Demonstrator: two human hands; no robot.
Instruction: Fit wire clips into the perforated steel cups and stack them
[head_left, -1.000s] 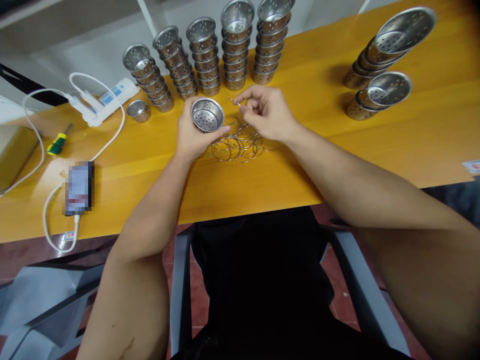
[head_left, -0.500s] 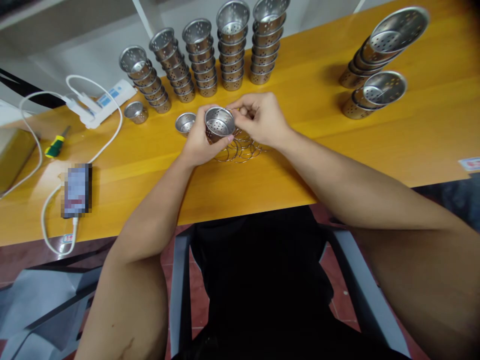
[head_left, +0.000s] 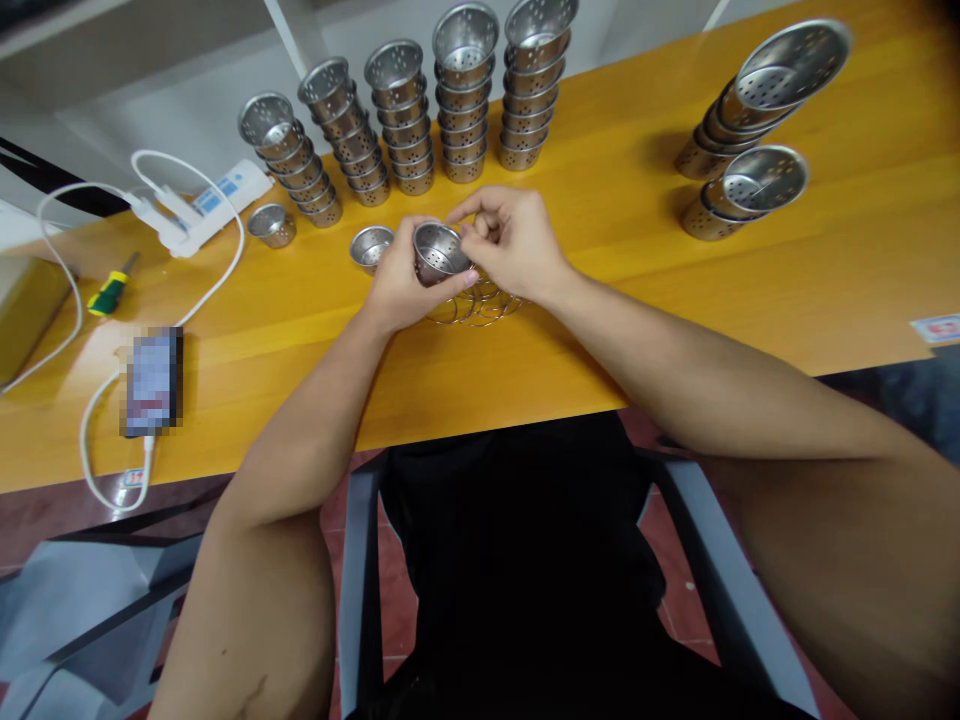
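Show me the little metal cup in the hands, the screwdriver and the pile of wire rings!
metal cup [head_left: 437,250], head view, perforated inside.
screwdriver [head_left: 107,289], head view, green-yellow handle.
wire rings [head_left: 480,303], head view, loops on the table.

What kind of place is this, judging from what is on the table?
Probably a small assembly workbench: stacks of perforated metal cups stand in rows, loose wire rings lie by the hands, and a screwdriver sits on the wooden table.

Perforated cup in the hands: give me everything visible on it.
The perforated metal cup is small, round, shiny and steel-looking, with a flared rim and holes in its floor. It is held above the orange table, tilted with its mouth towards the camera. The left hand grips it from below and the side; the right hand pinches at its rim. Loose wire rings lie just beneath.
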